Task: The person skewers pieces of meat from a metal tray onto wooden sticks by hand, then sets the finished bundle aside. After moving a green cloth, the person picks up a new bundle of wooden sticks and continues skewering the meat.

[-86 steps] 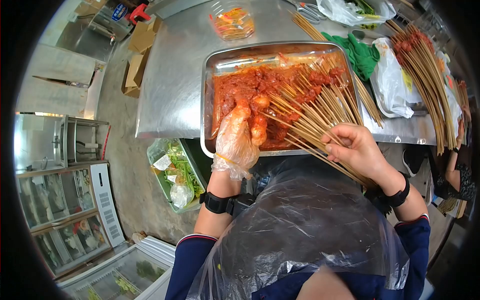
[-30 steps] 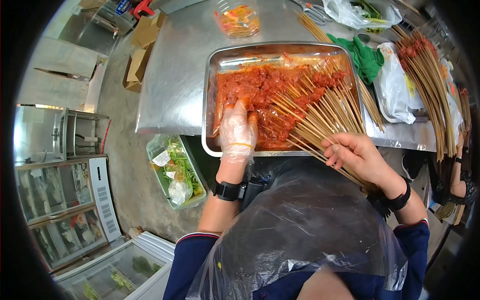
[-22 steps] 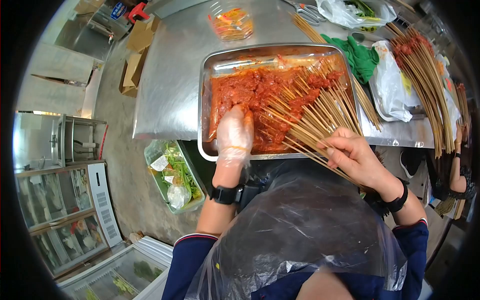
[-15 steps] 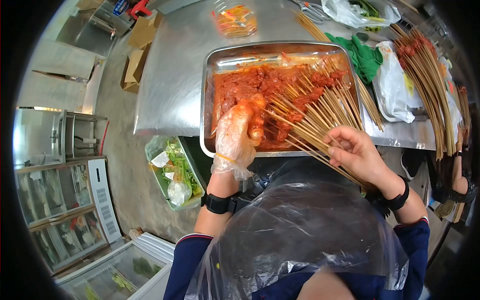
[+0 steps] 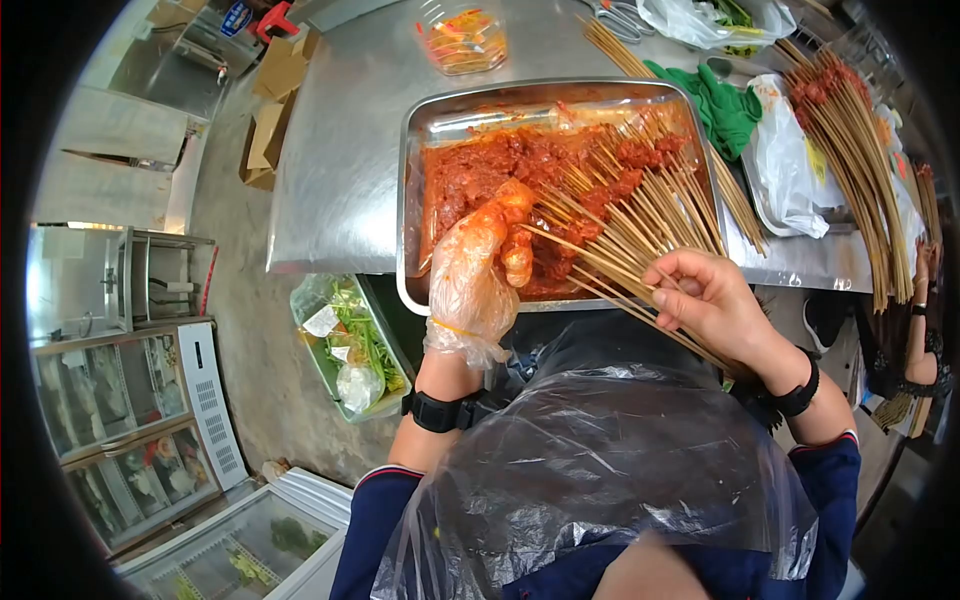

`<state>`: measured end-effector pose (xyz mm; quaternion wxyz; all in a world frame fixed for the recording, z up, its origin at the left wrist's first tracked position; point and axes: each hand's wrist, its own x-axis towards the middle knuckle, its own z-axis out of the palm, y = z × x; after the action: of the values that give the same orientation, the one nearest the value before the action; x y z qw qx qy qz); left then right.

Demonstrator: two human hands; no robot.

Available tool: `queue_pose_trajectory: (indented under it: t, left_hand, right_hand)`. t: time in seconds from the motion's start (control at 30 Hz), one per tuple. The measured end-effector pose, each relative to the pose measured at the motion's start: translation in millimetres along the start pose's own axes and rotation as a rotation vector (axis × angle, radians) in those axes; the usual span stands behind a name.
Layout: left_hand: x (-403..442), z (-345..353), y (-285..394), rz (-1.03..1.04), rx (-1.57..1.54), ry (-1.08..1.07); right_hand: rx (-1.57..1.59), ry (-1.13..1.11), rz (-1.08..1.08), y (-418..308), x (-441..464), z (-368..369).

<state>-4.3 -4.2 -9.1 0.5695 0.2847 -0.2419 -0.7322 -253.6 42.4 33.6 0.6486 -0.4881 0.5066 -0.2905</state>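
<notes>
Beside the shiny steel tabletop (image 5: 340, 180), the bare right hand (image 5: 710, 300) pinches a thin wooden skewer (image 5: 560, 241) slanting forward-left toward the curled, plastic-gloved left hand (image 5: 470, 275), whose contents I cannot tell.

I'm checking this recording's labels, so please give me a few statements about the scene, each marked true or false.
1. The left hand wears a clear plastic glove. True.
2. The right hand wears a green glove. False: the right hand is bare and holds thin sticks.
3. Red-coated meat lies in the metal tray. True.
4. The scissors lie inside the tray. False: the scissors are on the table, beyond the tray.
5. A clear tub stands beyond the tray. True.
</notes>
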Motion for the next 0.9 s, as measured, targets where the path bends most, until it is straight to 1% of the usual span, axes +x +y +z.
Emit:
queue_pose_trajectory:
  t: [0.07, 0.13, 0.27, 0.33, 0.47, 0.57, 0.63, 0.7, 0.73, 0.8, 0.83, 0.9]
  left_hand:
    - [-2.1, 3.3, 0.4, -0.011, 0.001, -0.016]
    - [-4.1, 16.2, 0.1, 0.002, -0.009, 0.062]
    - [-5.2, 11.8, -7.9, -0.014, -0.002, 0.007]
    - [-7.2, 12.3, -11.4, -0.075, 0.072, 0.075]
    - [-10.0, 20.2, -12.6, -0.144, 0.165, 0.043]
    - [-8.0, 12.5, -16.1, -0.199, 0.244, 0.017]
    - [-7.0, 9.9, -22.1, -0.187, 0.244, 0.019]
    - [-7.2, 9.4, -23.6, -0.172, 0.245, 0.025]
    - [-7.3, 9.9, -23.4, -0.160, 0.247, 0.030]
    - [-8.2, 12.0, -23.3, -0.149, 0.242, 0.035]
    - [-8.1, 14.1, -22.3, -0.150, 0.231, 0.026]
    - [-6.3, 14.9, -20.0, -0.143, 0.221, 0.019]
  right_hand:
    - [0.011, 0.006, 0.006, 0.3, -0.5, 0.4]
    - [0.022, 0.015, 0.011, -0.6, -0.9, 0.9]
    - [0.006, 0.022, 0.018, -1.9, -0.7, 1.3]
    - [0.001, 0.022, 0.013, -0.7, -0.1, 1.4]
    - [-0.011, 0.020, 0.030, 0.1, 0.6, 1.4]
    - [-0.024, 0.040, 0.041, -0.1, 0.7, 2.0]
    - [-0.023, 0.052, 0.052, 0.8, 0.1, 3.4]
    - [-0.075, 0.120, -0.033, 2.4, -0.6, 6.4]
    - [-0.077, 0.117, -0.032, 2.6, -1.7, 6.8]
    - [-0.461, 0.177, -0.279, 1.1, -5.8, 5.7]
    - [-0.465, 0.176, -0.279, -4.0, -9.0, 5.0]
    - [-0.770, 0.175, -0.324, -16.6, -13.9, 4.7]
